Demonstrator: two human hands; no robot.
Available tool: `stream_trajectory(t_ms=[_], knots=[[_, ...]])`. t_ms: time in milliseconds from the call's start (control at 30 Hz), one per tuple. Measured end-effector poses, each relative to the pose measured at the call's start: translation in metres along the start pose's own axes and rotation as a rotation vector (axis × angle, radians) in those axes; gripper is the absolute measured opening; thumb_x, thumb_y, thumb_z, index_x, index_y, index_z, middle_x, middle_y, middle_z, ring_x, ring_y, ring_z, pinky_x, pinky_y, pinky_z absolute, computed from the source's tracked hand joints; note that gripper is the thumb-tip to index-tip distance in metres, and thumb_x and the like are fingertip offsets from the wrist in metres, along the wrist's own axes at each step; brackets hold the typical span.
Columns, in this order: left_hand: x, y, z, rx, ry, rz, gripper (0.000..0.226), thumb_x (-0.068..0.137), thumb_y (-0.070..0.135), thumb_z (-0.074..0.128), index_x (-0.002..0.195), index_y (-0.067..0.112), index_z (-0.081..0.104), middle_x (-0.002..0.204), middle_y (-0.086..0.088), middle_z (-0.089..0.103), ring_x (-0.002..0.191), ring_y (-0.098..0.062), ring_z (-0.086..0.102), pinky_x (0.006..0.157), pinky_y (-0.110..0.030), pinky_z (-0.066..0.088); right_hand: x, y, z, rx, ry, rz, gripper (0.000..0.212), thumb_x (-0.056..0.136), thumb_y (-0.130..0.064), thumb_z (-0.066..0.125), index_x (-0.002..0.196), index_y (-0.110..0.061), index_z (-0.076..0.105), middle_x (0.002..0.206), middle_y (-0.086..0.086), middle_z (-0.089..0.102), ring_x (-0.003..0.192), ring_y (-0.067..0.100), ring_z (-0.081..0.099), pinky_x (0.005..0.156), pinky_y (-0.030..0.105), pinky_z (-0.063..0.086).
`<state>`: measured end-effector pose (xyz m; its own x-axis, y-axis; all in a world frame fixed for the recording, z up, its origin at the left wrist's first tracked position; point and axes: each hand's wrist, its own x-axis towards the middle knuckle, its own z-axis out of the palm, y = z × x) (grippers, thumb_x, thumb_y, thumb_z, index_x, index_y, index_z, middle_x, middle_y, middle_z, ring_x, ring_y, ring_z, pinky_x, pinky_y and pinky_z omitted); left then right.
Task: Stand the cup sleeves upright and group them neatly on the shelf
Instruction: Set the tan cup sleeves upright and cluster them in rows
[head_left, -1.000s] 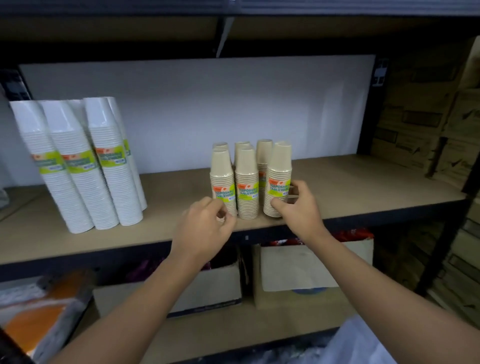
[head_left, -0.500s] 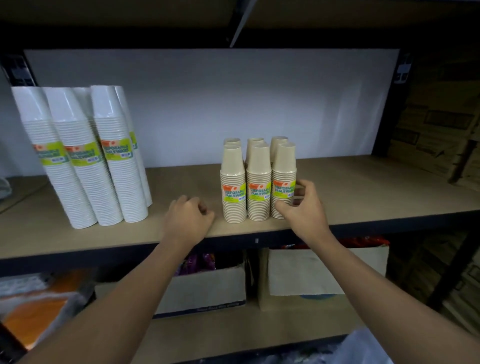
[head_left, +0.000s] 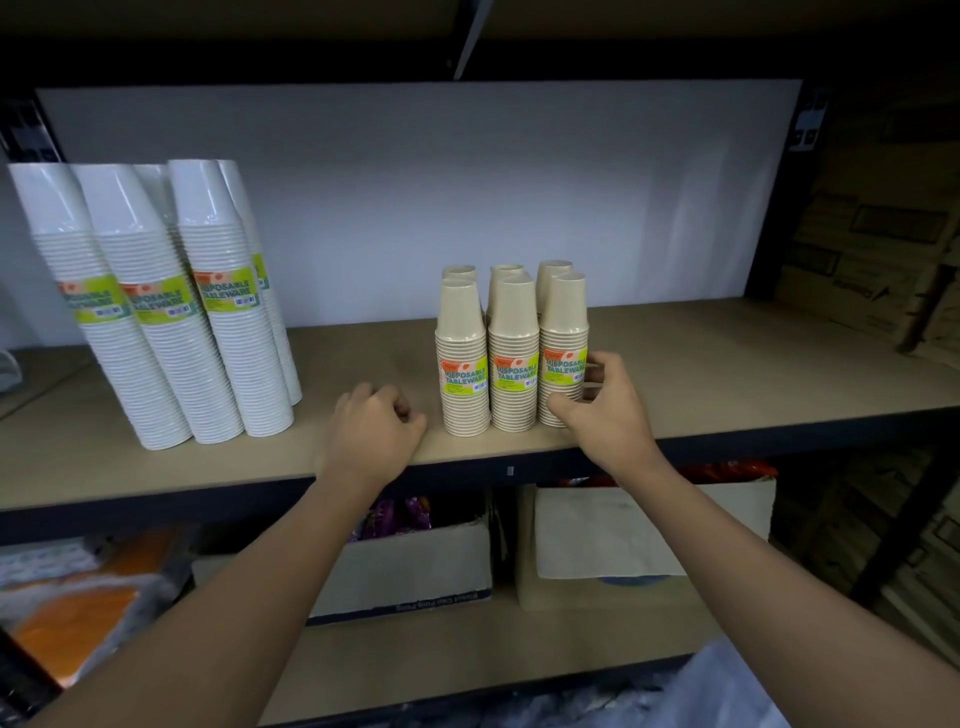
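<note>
Hands at a shelf (head_left: 727, 374) of cup sleeves. Six beige cup sleeves (head_left: 514, 358) are stood upright in a tight two-row block at shelf centre. The right front sleeve (head_left: 563, 353) is gripped low down by the right hand (head_left: 605, 415), thumb in front, fingers curled behind. The left hand (head_left: 371, 434), held against the block's left side a second ago, is now drawn clear to its 9 o'clock and rested on the shelf, fingers curled into a fist, nothing held. Grouping is judged nearly done. White cup sleeves (head_left: 171, 322), leaning slightly, are kept unchanged further out at 9 o'clock.
</note>
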<state>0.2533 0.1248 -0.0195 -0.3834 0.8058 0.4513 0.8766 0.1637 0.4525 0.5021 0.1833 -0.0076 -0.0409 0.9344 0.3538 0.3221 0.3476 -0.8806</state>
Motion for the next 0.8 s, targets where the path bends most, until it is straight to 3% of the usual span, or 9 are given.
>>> stream_trajectory(t_ms=[133,633,733,800], knots=[[-0.001,0.001,-0.001,0.002,-0.007,0.01,0.018,0.084,0.033,0.06,0.086,0.016,0.066,0.097,-0.006,0.06,0.098,-0.028,0.052,0.083,-0.038,0.046,-0.001,-0.002,-0.001,0.019,-0.016,-0.001,0.063,0.078,-0.027,0.079,0.132,-0.021,0.048,0.117,-0.008,0.059,0.11,0.012,0.058,0.094,0.035,0.05],[0.0,0.001,-0.002,-0.001,-0.03,-0.001,0.017,0.083,0.035,0.059,0.085,0.019,0.065,0.094,-0.002,0.056,0.098,-0.027,0.053,0.084,-0.039,0.048,-0.002,-0.005,-0.005,0.041,-0.046,0.02,0.06,0.079,-0.025,0.078,0.131,-0.021,0.048,0.119,-0.008,0.059,0.113,0.012,0.058,0.098,0.036,0.05],[0.0,0.004,-0.008,-0.096,-0.059,-0.036,0.026,0.082,0.037,0.062,0.1,0.018,0.063,0.102,-0.001,0.059,0.103,-0.025,0.056,0.087,-0.036,0.046,-0.001,-0.005,-0.01,0.091,-0.075,0.049,0.062,0.08,-0.025,0.077,0.133,-0.022,0.046,0.124,-0.008,0.057,0.116,0.01,0.056,0.102,0.038,0.049],[-0.001,0.01,-0.013,-0.178,-0.078,-0.067,0.049,0.081,0.039,0.066,0.123,0.015,0.055,0.121,-0.001,0.058,0.115,-0.021,0.055,0.094,-0.033,0.044,0.001,-0.006,-0.013,0.113,-0.097,0.067,0.065,0.081,-0.025,0.076,0.137,-0.023,0.043,0.129,-0.008,0.055,0.122,0.011,0.053,0.105,0.039,0.047]])
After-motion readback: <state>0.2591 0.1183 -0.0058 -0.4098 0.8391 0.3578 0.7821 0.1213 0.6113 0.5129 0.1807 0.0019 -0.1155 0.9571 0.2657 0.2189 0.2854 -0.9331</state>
